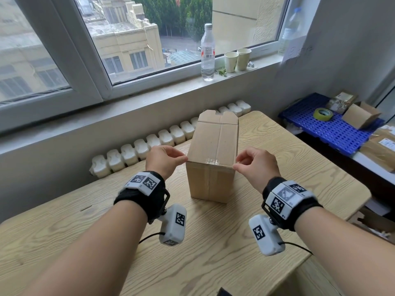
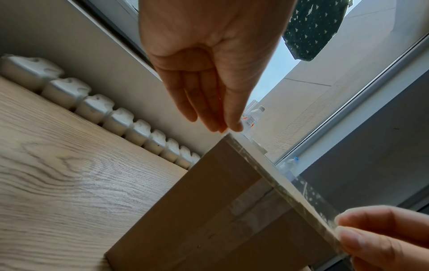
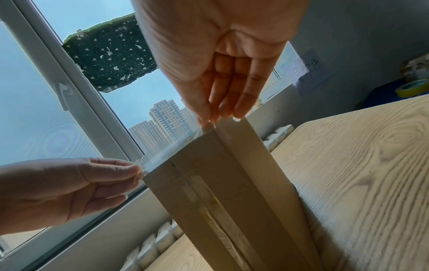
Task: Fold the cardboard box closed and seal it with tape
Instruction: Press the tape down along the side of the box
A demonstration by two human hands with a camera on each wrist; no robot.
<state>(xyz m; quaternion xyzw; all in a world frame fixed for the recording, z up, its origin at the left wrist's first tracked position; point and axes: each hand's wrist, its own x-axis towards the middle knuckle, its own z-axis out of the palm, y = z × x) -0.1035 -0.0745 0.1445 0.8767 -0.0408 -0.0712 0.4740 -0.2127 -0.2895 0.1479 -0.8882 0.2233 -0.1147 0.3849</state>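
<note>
The plain brown cardboard box (image 1: 213, 159) lies on the pale wood-grain bench (image 1: 213, 242), directly ahead of me and centred between my hands. Its long axis runs away from me toward the window. The near end panel faces me; the flaps at the far end stand partly open.

A strip of clear adhesive tape (image 2: 274, 185) spans the top near edge of the box, crosswise to that long axis. My left hand (image 1: 163, 161) pinches the left end of the strip between thumb and fingertip, at the left top corner. My right hand (image 1: 255, 165) pinches the right end in the same way, at the right top corner. The remaining fingers of both hands are loosely curled. Both hands are about level and equally near the box, wrists raised off the bench.

In the wrist views, the strip is stretched taut, with its middle lying on the top edge where the centre seam crosses it. The near panel carries tape down that seam.

Judgement: the next move requires lowering both ends evenly, so the strip wraps the two corners without creasing.
</note>
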